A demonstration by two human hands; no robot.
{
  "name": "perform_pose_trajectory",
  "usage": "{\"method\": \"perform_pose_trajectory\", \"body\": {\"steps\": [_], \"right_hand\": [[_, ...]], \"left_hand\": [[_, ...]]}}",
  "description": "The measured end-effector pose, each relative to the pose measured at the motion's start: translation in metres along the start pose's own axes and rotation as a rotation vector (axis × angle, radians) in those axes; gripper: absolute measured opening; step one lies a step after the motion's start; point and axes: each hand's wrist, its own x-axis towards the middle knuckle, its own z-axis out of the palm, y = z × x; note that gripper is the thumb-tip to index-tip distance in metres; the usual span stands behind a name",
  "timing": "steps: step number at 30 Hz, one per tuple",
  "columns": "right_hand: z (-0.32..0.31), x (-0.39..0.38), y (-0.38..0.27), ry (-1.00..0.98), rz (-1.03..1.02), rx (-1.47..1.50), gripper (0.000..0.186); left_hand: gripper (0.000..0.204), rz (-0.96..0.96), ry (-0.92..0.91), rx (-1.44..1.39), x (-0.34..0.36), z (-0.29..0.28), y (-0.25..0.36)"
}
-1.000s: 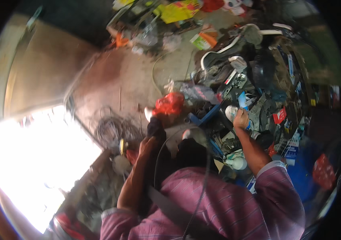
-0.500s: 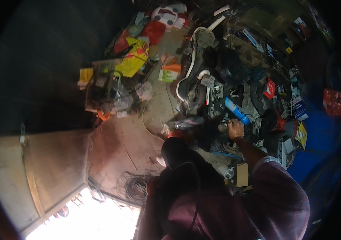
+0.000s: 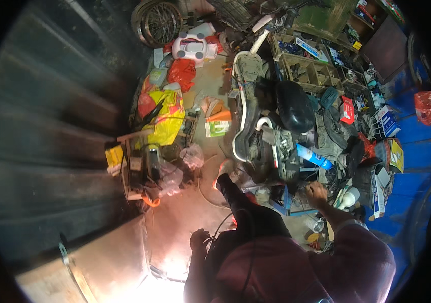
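My right hand (image 3: 316, 193) is at the right, fingers curled, just right of a blue metal frame (image 3: 285, 202). What it grips, if anything, is too small to make out. Above it, a blue and white tube-shaped can (image 3: 313, 156) lies tilted among dark, dirty parts. Low by my left side, my left hand (image 3: 200, 240) has its fingers bent in shadow. A thin black cable (image 3: 219, 227) curves down beside it; whether the fingers grip the cable is unclear. My foot in an orange and white shoe (image 3: 221, 174) stands forward on the floor.
A motor scooter frame with white trim (image 3: 242, 108) and a black seat (image 3: 296, 107) fill the middle. A wooden compartment tray (image 3: 311, 73) is beyond. Left stands a wooden stand (image 3: 133, 194) near a yellow bag (image 3: 167, 118). A white bottle (image 3: 348, 198) lies right of my hand.
The view has shifted and brightened. My right hand has come away from the dark part beside the blue and white can and now sits lower, by the blue frame. One leg has stepped forward.
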Motion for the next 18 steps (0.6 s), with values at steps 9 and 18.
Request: {"method": "perform_pose_trajectory", "body": {"steps": [9,18], "right_hand": [[-0.014,0.035,-0.011,-0.138,0.041,0.023,0.026],[-0.014,0.239,-0.051,0.491,0.695,0.877,0.024]], "left_hand": [[0.022,0.615,-0.487,0.723,0.146,0.085,0.205],[0.02,-0.009,-0.253,0.374,0.194,0.213,0.404]]}}
